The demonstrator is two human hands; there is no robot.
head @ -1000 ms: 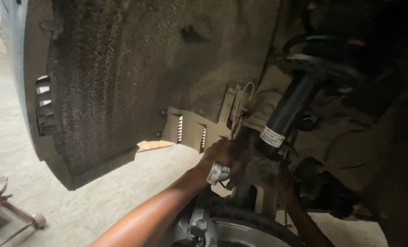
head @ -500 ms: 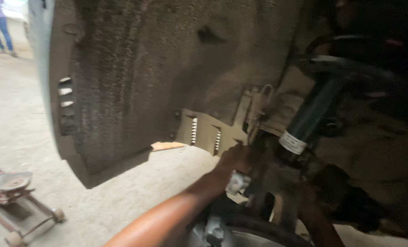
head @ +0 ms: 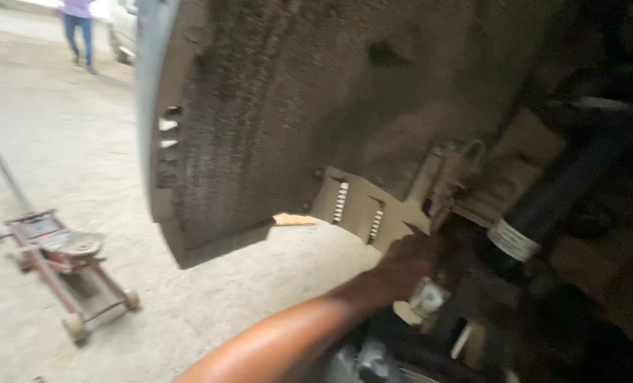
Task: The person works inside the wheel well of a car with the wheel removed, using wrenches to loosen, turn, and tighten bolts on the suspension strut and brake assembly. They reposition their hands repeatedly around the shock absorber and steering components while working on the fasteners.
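Observation:
My left hand (head: 406,264) reaches from the bottom of the view into a car's wheel well. Its fingers curl at the foot of the black suspension strut (head: 552,195), just below the strut's white label band. A small silvery metal piece (head: 426,298) shows under the fingers and seems gripped by them. The picture is blurred here, so what kind of piece it is stays unclear. My right hand does not show; the lower right is dark and smeared.
The rough dark wheel arch liner (head: 274,120) fills the upper middle. A red floor jack (head: 61,250) stands on the concrete at left, its handle slanting up. A small wooden piece (head: 294,220) lies behind the liner. A person (head: 76,28) walks far off beside a white car (head: 121,28).
The view has swung left, so the wheel well slid right and the jack and the distant person came into sight. My left hand stays at the strut's foot. My right forearm has dropped out of sight.

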